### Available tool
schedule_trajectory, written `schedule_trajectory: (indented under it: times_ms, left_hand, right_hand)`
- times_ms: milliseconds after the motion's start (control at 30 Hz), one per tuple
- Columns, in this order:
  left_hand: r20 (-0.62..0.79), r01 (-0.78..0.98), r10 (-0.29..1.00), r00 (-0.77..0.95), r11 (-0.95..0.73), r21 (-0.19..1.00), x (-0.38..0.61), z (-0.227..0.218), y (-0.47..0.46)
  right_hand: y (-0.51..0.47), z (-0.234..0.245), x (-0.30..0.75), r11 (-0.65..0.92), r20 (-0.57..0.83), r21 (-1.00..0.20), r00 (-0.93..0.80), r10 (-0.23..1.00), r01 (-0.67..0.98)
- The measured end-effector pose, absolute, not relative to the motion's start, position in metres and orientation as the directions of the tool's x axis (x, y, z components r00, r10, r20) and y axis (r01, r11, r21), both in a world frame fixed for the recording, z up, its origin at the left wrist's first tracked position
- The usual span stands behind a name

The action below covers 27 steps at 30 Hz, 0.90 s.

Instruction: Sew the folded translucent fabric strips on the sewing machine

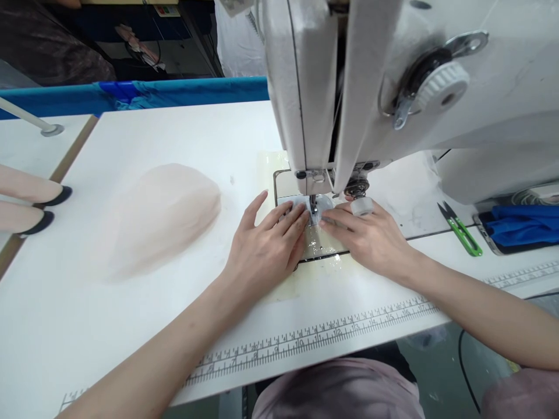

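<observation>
At the sewing machine [301, 87], my left hand [266, 244] lies palm down on the left of the presser foot [313, 203]. Its fingers are stretched out, with the fingertips on the shiny metal plate [323, 249]. My right hand [371, 235] rests on the other side of the foot, its fingers extended toward the needle area and partly hidden behind a white knob [361, 205]. I cannot make out any cloth under the fingertips. A sheer, pale pink piece of fabric [174, 215] is spread on the white table [244, 134] to the left.
Green thread snips [460, 230] lie at the right, beside a phone-like object [487, 233] under folded blue cloth [524, 224]. A printed ruler [314, 340] follows the front edge. Two flesh-coloured, dark-tipped forms [30, 201] jut in at left. Blue fabric [196, 92] borders the back.
</observation>
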State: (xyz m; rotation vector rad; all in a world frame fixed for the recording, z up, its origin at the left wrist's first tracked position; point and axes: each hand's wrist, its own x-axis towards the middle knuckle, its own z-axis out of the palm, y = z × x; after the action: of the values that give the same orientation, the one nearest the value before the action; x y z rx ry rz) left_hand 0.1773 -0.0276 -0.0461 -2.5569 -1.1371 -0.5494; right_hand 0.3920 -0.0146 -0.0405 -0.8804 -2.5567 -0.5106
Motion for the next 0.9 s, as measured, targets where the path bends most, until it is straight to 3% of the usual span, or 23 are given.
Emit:
schedule_trajectory:
  times_ms: [333, 900]
  left_hand:
    - [0.437, 0.769, 0.684, 0.584, -0.639, -0.028, 0.1772, -0.0485, -0.0216]
    - [0.391, 0.802, 0.735, 0.554, -0.597, -0.013, 0.1768, -0.0492, -0.0218]
  right_hand:
    - [-0.0100, -0.0428, 0.3931, 0.699, 0.455, 0.257, -0.722, 0.522, 0.667]
    - [-0.0113, -0.0436, 0.3949, 0.715, 0.458, 0.229, -0.721, 0.519, 0.660]
